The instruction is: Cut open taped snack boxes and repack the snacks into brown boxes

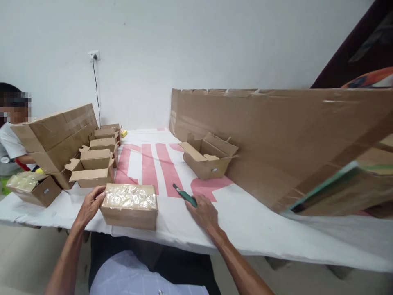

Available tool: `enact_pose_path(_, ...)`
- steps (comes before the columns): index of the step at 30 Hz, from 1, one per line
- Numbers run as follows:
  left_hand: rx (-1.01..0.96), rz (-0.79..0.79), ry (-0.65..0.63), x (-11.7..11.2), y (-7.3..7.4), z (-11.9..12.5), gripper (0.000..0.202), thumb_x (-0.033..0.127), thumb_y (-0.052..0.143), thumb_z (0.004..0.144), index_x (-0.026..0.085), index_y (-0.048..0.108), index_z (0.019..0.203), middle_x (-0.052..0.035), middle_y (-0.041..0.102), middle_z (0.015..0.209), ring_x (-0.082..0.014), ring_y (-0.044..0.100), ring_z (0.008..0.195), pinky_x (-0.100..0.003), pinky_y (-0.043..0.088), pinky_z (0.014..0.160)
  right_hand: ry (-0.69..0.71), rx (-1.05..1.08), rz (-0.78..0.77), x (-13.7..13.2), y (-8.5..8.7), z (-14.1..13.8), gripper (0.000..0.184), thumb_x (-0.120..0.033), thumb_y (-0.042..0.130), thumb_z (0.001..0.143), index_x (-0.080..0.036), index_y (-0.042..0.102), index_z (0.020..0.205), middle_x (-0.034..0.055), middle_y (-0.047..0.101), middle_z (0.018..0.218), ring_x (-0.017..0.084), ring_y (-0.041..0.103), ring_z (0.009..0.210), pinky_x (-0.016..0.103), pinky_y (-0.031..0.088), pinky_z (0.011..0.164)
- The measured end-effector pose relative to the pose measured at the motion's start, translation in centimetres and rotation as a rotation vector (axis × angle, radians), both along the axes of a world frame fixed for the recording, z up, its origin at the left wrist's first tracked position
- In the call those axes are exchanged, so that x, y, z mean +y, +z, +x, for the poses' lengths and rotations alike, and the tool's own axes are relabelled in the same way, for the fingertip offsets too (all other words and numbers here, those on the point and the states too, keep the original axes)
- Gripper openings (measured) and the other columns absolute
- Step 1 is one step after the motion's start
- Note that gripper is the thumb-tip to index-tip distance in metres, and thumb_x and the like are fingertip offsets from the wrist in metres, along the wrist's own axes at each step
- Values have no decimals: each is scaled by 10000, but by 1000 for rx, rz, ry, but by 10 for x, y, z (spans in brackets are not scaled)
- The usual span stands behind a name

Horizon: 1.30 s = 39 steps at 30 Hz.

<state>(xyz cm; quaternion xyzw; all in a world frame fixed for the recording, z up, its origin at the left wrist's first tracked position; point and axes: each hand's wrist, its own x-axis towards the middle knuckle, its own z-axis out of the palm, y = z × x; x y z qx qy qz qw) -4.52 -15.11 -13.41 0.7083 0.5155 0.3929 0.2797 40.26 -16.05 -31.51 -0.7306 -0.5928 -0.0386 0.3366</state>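
Tape (130, 196) crinkles across the top of the closed carton (129, 218) sitting before me, near the front edge of the white-covered tabletop (245, 231). My left hand (92, 204) is loosely open, its fingers touching the carton's left end. With my right hand (203, 211) I grip a green cutter (188, 198), apart from the carton and to its right. Beyond it stands an open box (201, 167), beside a tall cardboard panel (276, 139); more open boxes (92, 177) line up on my left.

Head camera: single, forward and down
Table (251, 231): viewed from above
Wall (199, 45): ahead, farther off
Left hand (90, 205), right hand (203, 211): near
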Motion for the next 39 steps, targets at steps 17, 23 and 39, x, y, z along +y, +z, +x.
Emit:
enact_pose_path(17, -358, -232, -119, -7, -2, -1, 484, 569, 865, 729, 188, 746, 1003, -143, 712, 1377, -331, 709, 1154, -426, 553, 992, -24, -25, 2, -3, -3, 0, 151, -384, 556, 913, -235, 584, 905, 97, 691, 962, 278, 624, 979, 365, 462, 839)
enact_pose_path(23, -264, -174, -148, -5, -2, -1, 489, 662, 831, 750, 185, 807, 853, -169, 645, 1470, -404, 562, 1392, -489, 448, 1160, -23, -19, 14, -2, -6, 1, 163, -402, 555, 904, -243, 584, 894, 97, 690, 955, 278, 611, 961, 375, 462, 835)
enact_pose_path(39, -215, -232, -436, -12, 1, 9, 511, 466, 750, 906, 277, 704, 1379, -105, 581, 1533, -333, 546, 1405, -424, 494, 1128, -9, 4, 2, -3, -5, 1, 195, -425, 533, 896, -237, 579, 913, 112, 689, 957, 295, 625, 979, 400, 480, 864)
